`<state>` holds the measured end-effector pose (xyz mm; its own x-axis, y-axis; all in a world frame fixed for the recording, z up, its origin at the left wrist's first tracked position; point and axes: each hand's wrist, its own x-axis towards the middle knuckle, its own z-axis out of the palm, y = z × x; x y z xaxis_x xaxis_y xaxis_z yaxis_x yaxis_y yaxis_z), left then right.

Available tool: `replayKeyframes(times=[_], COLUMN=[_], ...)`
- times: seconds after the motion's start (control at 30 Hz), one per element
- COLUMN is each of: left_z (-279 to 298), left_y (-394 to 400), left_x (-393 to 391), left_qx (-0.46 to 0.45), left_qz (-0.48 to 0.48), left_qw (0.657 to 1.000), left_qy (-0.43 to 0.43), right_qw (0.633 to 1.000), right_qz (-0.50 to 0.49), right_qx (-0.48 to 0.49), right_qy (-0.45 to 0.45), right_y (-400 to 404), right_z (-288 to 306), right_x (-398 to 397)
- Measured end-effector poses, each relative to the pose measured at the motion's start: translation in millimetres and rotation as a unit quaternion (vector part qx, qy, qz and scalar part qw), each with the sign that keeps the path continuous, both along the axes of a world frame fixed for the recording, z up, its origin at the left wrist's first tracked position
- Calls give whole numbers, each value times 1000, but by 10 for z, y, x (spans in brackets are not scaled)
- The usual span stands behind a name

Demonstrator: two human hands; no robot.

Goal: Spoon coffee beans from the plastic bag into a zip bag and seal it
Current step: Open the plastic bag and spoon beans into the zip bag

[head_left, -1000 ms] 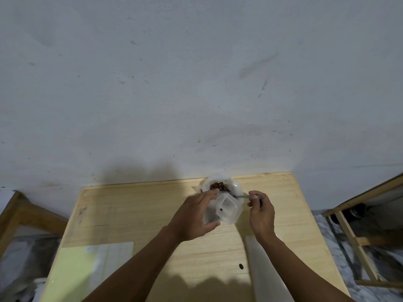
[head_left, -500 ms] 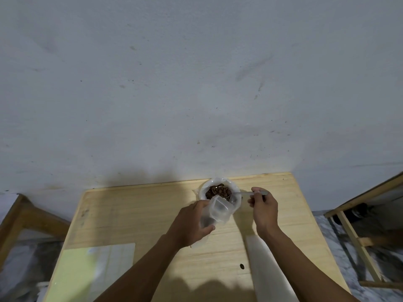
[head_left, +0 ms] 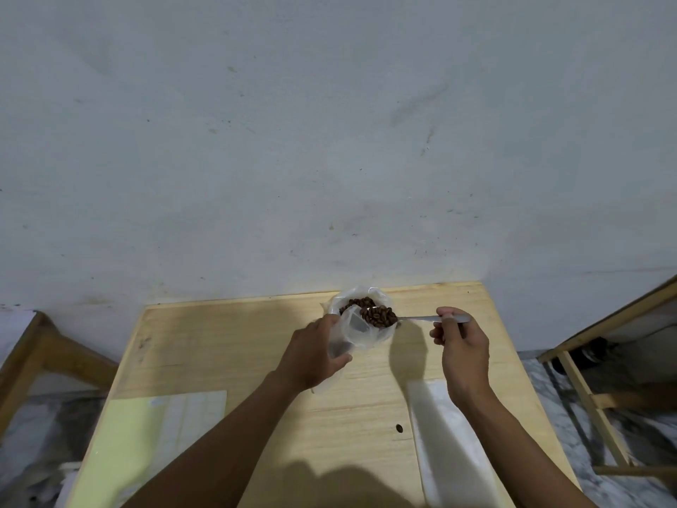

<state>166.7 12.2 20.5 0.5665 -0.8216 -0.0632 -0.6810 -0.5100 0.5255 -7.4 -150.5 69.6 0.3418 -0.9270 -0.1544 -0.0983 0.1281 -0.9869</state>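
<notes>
Our right hand (head_left: 462, 346) pinched the spoon (head_left: 421, 318) by its handle, its long axis running level toward our left hand (head_left: 311, 352). The heaped bowl of coffee beans (head_left: 379, 316) hung just above the zip bag (head_left: 361, 330), whose mouth our left hand gripped open. Just beyond both sat the plastic bag (head_left: 361, 300). We judged that only the zip bag's limp rim stood in the way of tipping.

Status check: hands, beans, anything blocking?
Left hand holds zip bag open. Right hand pinches spoon, heaped with beans, over the bag mouth. Nothing blocking.
</notes>
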Motion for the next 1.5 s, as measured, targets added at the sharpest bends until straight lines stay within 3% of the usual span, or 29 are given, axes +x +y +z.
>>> replayKeyframes(times=[0.43,0.67,0.9,1.03,1.27,1.5], left_z=[7,7,15,-15,7,66], left_y=[84,104,331,562,718,718], left_x=[77,96,70,25,-93,-161], left_qx=[42,29,-18,-35,-55,-73], left_qz=[-25,-15,33,61,82,86], left_qw=[998,999,999,997,995,993], left_qy=[-45,-39,-21,-17,-11,28], right_qw=[998,998,991,993,990,970], right_qz=[42,7,-69,-45,83,78], right_qx=[-12,-15,76,98,67,56], right_qy=[-37,-58,-89,-40,94,224], right_y=[320,276,124,144,190,42], right_z=[-150,-160,-270,-454,-669,-848], right_x=[-74,-35,-73,-152,-108,18])
